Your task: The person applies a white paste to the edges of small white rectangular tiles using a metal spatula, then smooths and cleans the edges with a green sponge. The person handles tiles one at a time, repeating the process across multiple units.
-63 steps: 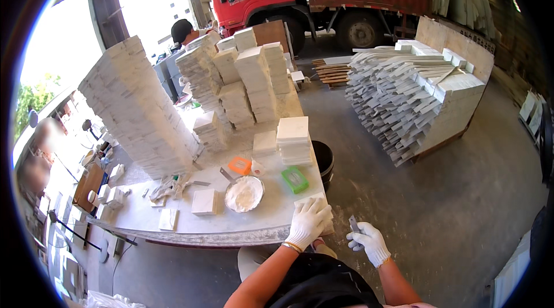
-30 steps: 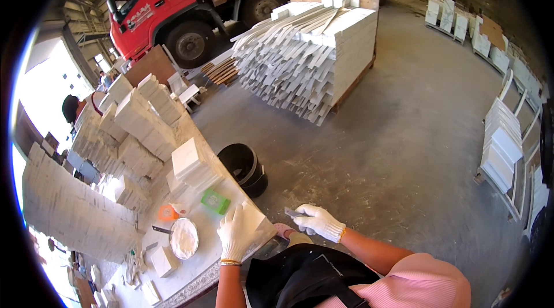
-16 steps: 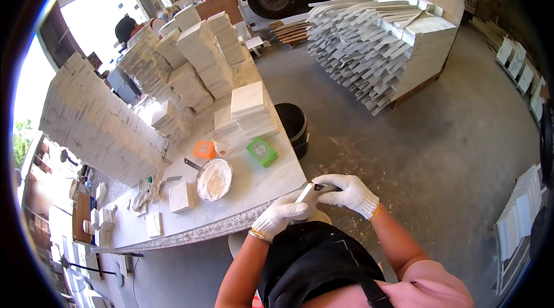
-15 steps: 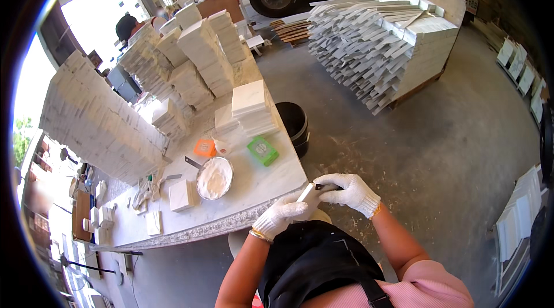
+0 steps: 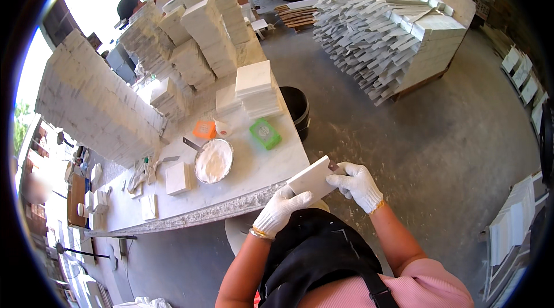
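Observation:
In front of my body, my left hand (image 5: 281, 211) grips a white marble-like tile (image 5: 311, 181) by its lower left side, thumb on its face. The tile is tilted with its broad face up. My right hand (image 5: 356, 186) is closed at the tile's right end on a small flat scraper (image 5: 333, 165), whose dark tip shows at the tile's upper right corner. The fingers hide the rest of it. Both hands wear white knit gloves. On the table to the left, a metal bowl (image 5: 214, 161) of white paste holds a dark-handled spatula (image 5: 191, 145).
Beside the bowl lie an orange box (image 5: 204, 130), a green box (image 5: 265, 134) and a small tile stack (image 5: 178, 179). Tall tile stacks (image 5: 95, 100) fill the table's (image 5: 254, 184) far left. A black bucket (image 5: 295, 113) stands at its right edge. Beyond, a pallet holds stone strips (image 5: 369, 37).
The tile has come up and turned so its broad face shows. My right hand has moved slightly right and down. The head view has shifted a little.

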`<control>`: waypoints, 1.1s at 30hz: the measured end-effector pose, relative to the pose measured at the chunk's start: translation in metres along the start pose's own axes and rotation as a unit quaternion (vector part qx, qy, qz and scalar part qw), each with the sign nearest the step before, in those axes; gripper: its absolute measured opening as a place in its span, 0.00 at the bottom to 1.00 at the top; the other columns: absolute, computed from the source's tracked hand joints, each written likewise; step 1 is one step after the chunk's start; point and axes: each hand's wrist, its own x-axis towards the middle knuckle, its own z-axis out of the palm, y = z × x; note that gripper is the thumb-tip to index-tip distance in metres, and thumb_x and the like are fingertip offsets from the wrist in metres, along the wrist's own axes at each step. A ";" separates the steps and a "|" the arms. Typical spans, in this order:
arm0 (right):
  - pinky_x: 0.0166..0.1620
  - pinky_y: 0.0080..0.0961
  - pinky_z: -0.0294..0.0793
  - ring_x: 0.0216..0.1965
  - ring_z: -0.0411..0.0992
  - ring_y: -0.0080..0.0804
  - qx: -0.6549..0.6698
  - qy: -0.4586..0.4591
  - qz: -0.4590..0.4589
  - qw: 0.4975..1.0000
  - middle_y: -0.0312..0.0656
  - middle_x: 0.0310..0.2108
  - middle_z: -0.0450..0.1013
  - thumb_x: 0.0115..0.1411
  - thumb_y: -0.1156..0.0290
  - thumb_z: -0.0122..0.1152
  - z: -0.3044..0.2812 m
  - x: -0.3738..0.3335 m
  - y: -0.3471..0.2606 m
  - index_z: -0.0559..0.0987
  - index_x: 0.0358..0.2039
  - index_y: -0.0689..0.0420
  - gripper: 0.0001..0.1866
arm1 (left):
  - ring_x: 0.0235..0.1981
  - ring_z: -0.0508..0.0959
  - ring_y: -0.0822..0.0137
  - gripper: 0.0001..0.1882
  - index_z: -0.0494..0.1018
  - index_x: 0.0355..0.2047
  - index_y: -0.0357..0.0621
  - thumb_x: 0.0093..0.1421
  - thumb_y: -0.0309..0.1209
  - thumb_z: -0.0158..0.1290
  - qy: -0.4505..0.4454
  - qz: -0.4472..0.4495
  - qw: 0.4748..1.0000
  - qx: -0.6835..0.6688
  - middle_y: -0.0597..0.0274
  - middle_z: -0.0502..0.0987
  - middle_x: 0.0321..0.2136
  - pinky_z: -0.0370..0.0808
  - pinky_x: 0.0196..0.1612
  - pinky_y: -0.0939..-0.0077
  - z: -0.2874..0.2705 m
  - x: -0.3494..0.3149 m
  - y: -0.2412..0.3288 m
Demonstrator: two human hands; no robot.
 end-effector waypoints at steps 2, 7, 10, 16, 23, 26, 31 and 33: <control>0.21 0.17 0.58 0.19 0.62 0.15 0.024 -0.008 0.006 1.000 0.30 0.21 0.68 0.57 0.65 0.72 0.004 0.002 0.003 0.81 0.37 0.61 0.14 | 0.45 0.75 0.75 0.29 0.71 0.59 0.36 0.63 0.40 0.63 0.077 -0.031 0.996 0.037 0.64 0.78 0.47 0.73 0.46 0.77 -0.001 0.003 -0.004; 0.22 0.16 0.61 0.21 0.64 0.14 -0.090 -0.043 -0.019 0.995 0.31 0.22 0.70 0.58 0.65 0.72 0.003 -0.006 -0.005 0.81 0.40 0.63 0.16 | 0.39 0.76 0.75 0.19 0.75 0.52 0.37 0.64 0.33 0.61 0.145 0.054 0.980 -0.129 0.66 0.80 0.41 0.73 0.41 0.78 0.001 0.002 -0.035; 0.23 0.15 0.63 0.21 0.64 0.13 -0.062 -0.028 -0.086 0.994 0.32 0.28 0.76 0.58 0.66 0.72 -0.002 -0.007 -0.005 0.80 0.49 0.61 0.20 | 0.43 0.78 0.71 0.17 0.74 0.52 0.37 0.64 0.29 0.60 0.154 0.045 0.967 -0.197 0.64 0.80 0.43 0.75 0.47 0.75 0.010 -0.001 -0.034; 0.53 0.25 0.74 0.53 0.74 0.26 -0.120 -0.055 -0.210 0.969 0.41 0.60 0.72 0.56 0.66 0.74 -0.004 -0.013 -0.010 0.69 0.67 0.56 0.39 | 0.46 0.78 0.69 0.20 0.72 0.54 0.35 0.63 0.29 0.59 0.137 0.038 0.961 -0.237 0.62 0.79 0.46 0.75 0.53 0.72 0.013 -0.007 -0.040; 0.50 0.24 0.69 0.49 0.70 0.26 -0.088 -0.029 -0.148 0.985 0.43 0.58 0.73 0.58 0.65 0.72 0.003 0.005 -0.022 0.69 0.65 0.59 0.37 | 0.45 0.79 0.69 0.23 0.71 0.55 0.35 0.62 0.29 0.61 0.101 -0.006 0.964 -0.248 0.62 0.79 0.46 0.75 0.53 0.72 0.027 -0.016 -0.028; 0.26 0.14 0.63 0.26 0.65 0.13 0.012 0.031 -0.116 0.993 0.39 0.46 0.77 0.62 0.67 0.67 0.007 0.011 -0.029 0.71 0.64 0.60 0.30 | 0.45 0.79 0.69 0.22 0.72 0.55 0.35 0.62 0.29 0.61 0.109 -0.003 0.963 -0.248 0.61 0.79 0.46 0.76 0.53 0.71 0.028 -0.019 -0.030; 0.23 0.15 0.60 0.21 0.63 0.14 0.026 0.043 -0.102 0.994 0.33 0.26 0.74 0.67 0.63 0.59 -0.007 0.013 -0.015 0.74 0.59 0.61 0.23 | 0.45 0.79 0.69 0.20 0.73 0.54 0.36 0.62 0.28 0.60 0.128 0.004 0.960 -0.247 0.62 0.80 0.45 0.76 0.53 0.71 0.026 -0.021 -0.028; 0.23 0.16 0.60 0.20 0.64 0.15 0.023 0.047 -0.102 0.993 0.33 0.24 0.72 0.69 0.62 0.56 -0.012 0.012 -0.007 0.76 0.54 0.62 0.20 | 0.45 0.79 0.69 0.19 0.73 0.53 0.37 0.63 0.28 0.59 0.137 0.006 0.962 -0.236 0.62 0.79 0.45 0.76 0.53 0.71 0.027 -0.021 -0.025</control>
